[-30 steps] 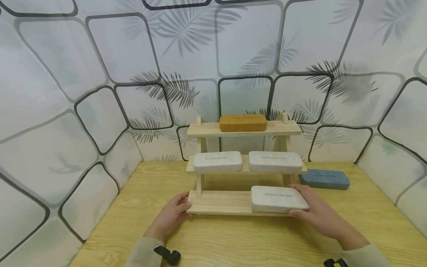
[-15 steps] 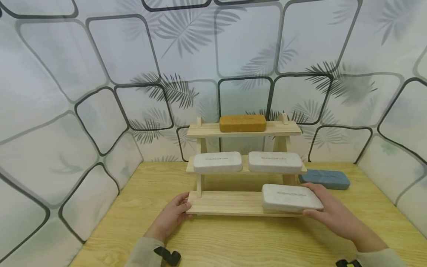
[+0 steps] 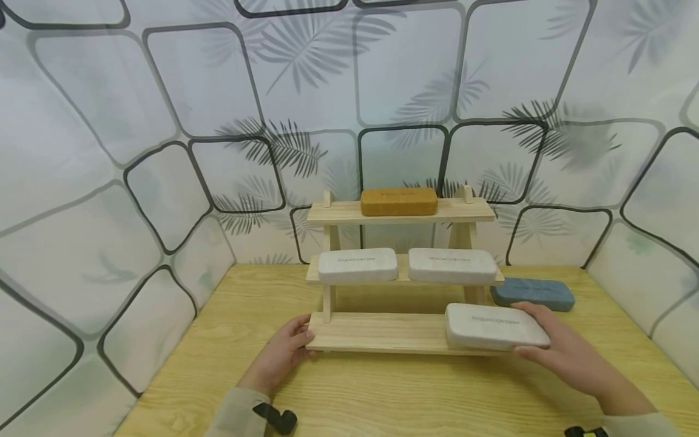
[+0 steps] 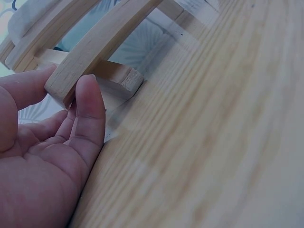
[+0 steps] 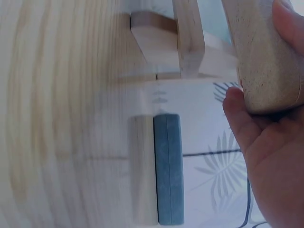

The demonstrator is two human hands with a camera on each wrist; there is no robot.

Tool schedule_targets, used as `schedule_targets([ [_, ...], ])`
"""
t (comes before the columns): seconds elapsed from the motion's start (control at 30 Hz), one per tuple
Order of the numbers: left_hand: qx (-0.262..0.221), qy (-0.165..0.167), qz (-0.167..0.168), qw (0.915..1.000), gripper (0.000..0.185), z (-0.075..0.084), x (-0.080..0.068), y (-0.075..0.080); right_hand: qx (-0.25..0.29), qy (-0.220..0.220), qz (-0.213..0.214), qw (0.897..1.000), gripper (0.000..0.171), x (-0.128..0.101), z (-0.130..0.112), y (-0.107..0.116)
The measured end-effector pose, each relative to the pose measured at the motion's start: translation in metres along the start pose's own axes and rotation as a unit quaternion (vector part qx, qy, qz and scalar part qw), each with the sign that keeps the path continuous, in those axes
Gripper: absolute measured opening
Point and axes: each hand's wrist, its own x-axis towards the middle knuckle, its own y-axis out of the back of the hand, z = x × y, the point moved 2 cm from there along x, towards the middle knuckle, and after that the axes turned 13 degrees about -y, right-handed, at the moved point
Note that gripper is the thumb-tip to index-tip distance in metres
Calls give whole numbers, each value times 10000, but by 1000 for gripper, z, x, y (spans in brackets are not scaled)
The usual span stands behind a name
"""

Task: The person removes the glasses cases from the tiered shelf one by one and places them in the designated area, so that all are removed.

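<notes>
My right hand (image 3: 573,355) grips the right end of a white glasses case (image 3: 494,326), thumb in front and fingers behind. The case lies over the right part of the lowest board of a three-tier wooden display stand (image 3: 377,332), its right end out past the board. In the right wrist view the case (image 5: 266,61) sits between thumb and fingers, away from the table. At the stand's left, my left hand (image 3: 281,355) pinches the end of that lowest board. The left wrist view shows the thumb and fingers on either side of the board end (image 4: 85,61).
Two more white glasses cases, one left (image 3: 357,266) and one right (image 3: 452,265), rest on the middle tier. An orange case (image 3: 398,202) is on top. On the table (image 3: 382,394), behind my right hand, lies a blue case (image 3: 532,294). Patterned fabric (image 3: 306,73) encloses the table's back and sides.
My right hand has moved the white glasses case rightward along the lowest board, uncovering more of it. The left hand stays at the board's left end.
</notes>
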Motion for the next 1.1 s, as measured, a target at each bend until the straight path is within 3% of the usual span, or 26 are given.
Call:
schedule_targets([
  [0.63,10,-37,67,10000,61,3,0,-2,-285,-348,15,9990,75,-4,35,21],
  [1.1,42,9,54,10000,62,3,-1,-1,-315,-292,-8,9991,75,-6,50,26],
])
